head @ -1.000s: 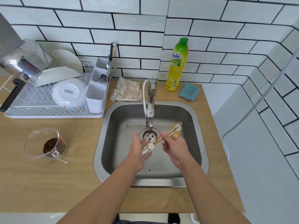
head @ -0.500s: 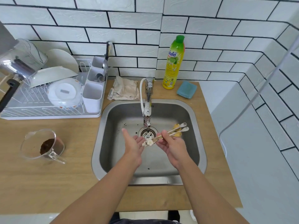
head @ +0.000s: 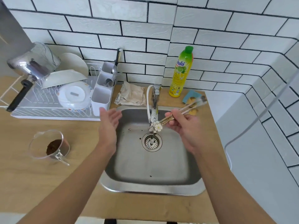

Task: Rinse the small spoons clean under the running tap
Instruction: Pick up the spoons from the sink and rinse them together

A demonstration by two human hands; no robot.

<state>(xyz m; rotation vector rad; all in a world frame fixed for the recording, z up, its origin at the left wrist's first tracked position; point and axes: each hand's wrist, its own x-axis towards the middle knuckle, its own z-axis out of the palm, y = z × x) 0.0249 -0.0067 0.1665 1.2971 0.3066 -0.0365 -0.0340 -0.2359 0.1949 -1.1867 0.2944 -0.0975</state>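
Small spoons [head: 181, 111]: a bundle of slim pale-handled pieces, pinched mid-handle by the right hand [head: 186, 126]. The flower-shaped handle ends pointed toward the tap [head: 154, 107] and lay just beside its spout; the bowl ends, blurred, reached away from the tap over the counter's back right, above the blue sponge [head: 191, 97].

Right hand: fingers curled round the spoon handles, held above the sink [head: 145, 186] to the right of the tap.

Left hand [head: 108, 122]: palm flat, fingers straight and close together, holding nothing, over the sink's left rim, well apart from the spoons on the other side of the tap.

Tap: whether water ran could not be told.

Also noted: yellow dish-soap bottle [head: 182, 73] behind the tap to the right; cloth [head: 131, 96] just left of the tap; dish rack [head: 48, 101] with bowls further left; clear measuring cup [head: 50, 147] with brown grounds, left of the sink.
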